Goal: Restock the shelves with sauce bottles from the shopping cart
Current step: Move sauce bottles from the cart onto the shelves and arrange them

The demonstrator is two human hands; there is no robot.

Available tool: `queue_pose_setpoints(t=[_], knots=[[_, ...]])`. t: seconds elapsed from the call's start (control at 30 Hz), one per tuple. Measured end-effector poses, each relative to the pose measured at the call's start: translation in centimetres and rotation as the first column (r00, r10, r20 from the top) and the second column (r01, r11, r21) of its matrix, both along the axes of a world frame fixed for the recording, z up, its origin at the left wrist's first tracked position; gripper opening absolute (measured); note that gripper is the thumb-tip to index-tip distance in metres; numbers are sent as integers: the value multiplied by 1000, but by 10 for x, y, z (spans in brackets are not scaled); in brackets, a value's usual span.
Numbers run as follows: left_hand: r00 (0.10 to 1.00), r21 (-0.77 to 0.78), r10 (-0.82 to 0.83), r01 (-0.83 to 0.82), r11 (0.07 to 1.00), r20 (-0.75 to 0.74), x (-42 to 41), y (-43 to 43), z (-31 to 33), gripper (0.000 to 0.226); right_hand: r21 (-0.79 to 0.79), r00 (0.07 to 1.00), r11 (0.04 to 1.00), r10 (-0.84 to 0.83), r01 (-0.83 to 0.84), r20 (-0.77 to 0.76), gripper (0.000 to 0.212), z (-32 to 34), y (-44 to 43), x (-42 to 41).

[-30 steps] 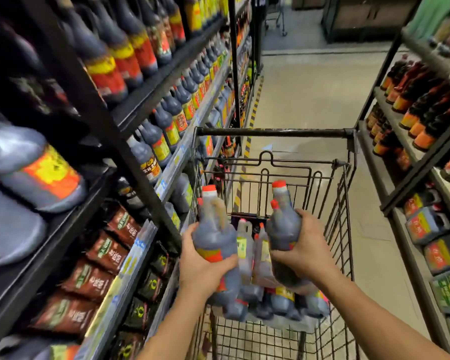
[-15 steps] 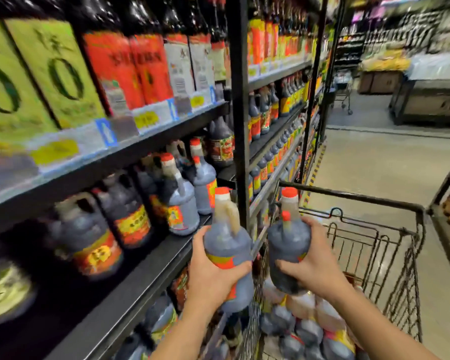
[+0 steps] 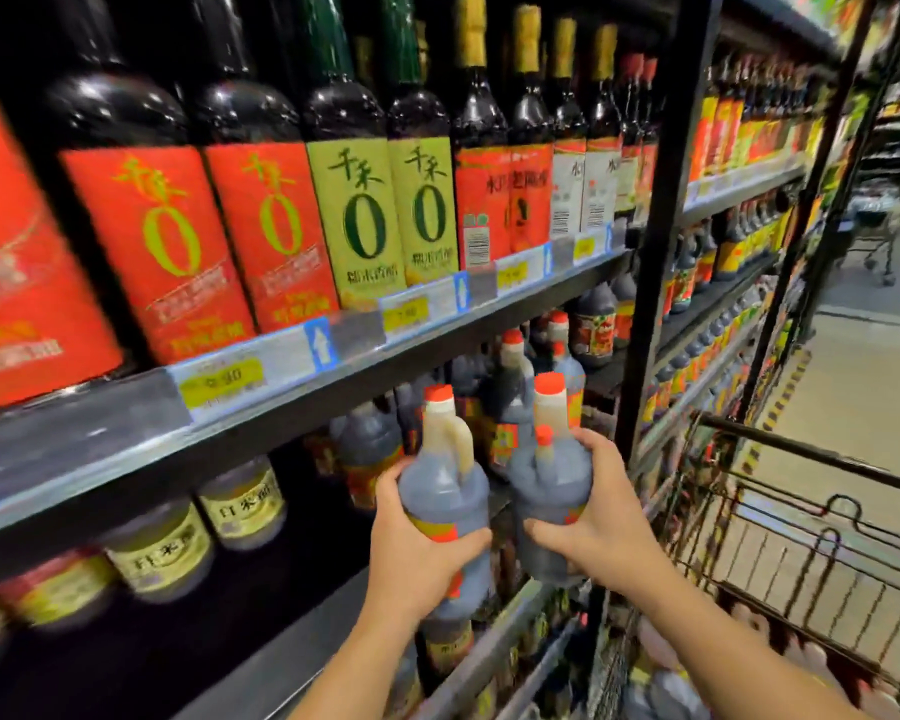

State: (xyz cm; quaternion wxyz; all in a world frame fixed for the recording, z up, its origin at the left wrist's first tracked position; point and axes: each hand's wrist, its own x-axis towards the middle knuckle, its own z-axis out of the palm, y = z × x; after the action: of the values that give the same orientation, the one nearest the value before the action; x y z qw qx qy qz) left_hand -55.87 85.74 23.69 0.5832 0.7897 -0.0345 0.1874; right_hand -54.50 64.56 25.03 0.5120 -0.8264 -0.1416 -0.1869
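Holding one sauce bottle in each hand at the shelf opening

I see both hands clamped on bottles, neither one free. My left hand (image 3: 417, 558) wraps round the lower body of the left sauce bottle (image 3: 445, 491), thumb across the near side by its orange-red label and fingers curled round the far side. My right hand (image 3: 604, 522) grips the right sauce bottle (image 3: 552, 480) the same way from the other side. Both bottles are upright, dark, with red caps and pale necks, and sit just beside each other; I cannot tell whether they touch.

They are held in the air in front of the gap between the upper shelf (image 3: 126, 439) and the lower shelf (image 3: 292, 657), just left of the black upright post (image 3: 650, 252). Deeper in that gap stand similar red-capped bottles (image 3: 513, 387). The upper shelf carries tall dark bottles (image 3: 365, 200) with red and green labels, and price tags run along its front edge.

The shopping cart (image 3: 801, 563) stands to my right, its wire basket close to my right forearm. More bottles (image 3: 666, 688) lie in its bottom, too blurred for me to count
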Motion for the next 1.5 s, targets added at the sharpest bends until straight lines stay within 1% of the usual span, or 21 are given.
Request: queue_pose_setpoints(t=[0.07,0.13,0.17,0.33,0.43,0.5,0.57,0.67,0.77,0.9,1.03,1.3,1.5], knots=[[997,-13,61,-62,998,-42,4,9,-3,78,-15,999,999,36,-36,22,84,-1,13,10],[994,-32,103,-105,994,-48,10,16,-7,76,-18,998,998,62,-62,26,82,-3,25,21],[992,-38,114,-116,992,-46,14,18,-9,78,-19,997,997,71,-71,29,82,-5,30,27],[989,-58,139,-141,988,-42,25,24,-19,104,-12,992,994,113,-113,50,80,-18,49,53],[979,-68,202,-204,977,-40,27,23,-22,103,-10,992,994,106,-105,75,81,-27,55,65],[971,-63,236,-239,969,-45,28,23,-23,103,10,991,995,102,-103,91,81,-32,59,70],[974,-49,225,-226,973,-34,28,22,-24,104,32,991,994,105,-108,87,79,-37,63,76],[975,17,220,-220,975,12,28,20,-23,105,27,994,995,95,-96,59,83,-40,65,86],[974,29,225,-225,974,26,32,17,-25,108,-38,997,999,39,-36,66,88,-40,67,91],[967,56,249,-253,966,60,36,13,-27,108,-148,987,988,-14,38,163,89,-38,69,90],[963,70,256,-262,962,84,41,13,-33,106,-308,964,937,-88,166,251,94,-37,67,94],[979,32,190,-193,981,75,47,15,-40,109,-425,960,877,-125,225,250,97,-34,65,101],[976,10,207,-208,978,69,47,16,-40,115,-475,965,850,-131,228,229,96,-30,64,96]])
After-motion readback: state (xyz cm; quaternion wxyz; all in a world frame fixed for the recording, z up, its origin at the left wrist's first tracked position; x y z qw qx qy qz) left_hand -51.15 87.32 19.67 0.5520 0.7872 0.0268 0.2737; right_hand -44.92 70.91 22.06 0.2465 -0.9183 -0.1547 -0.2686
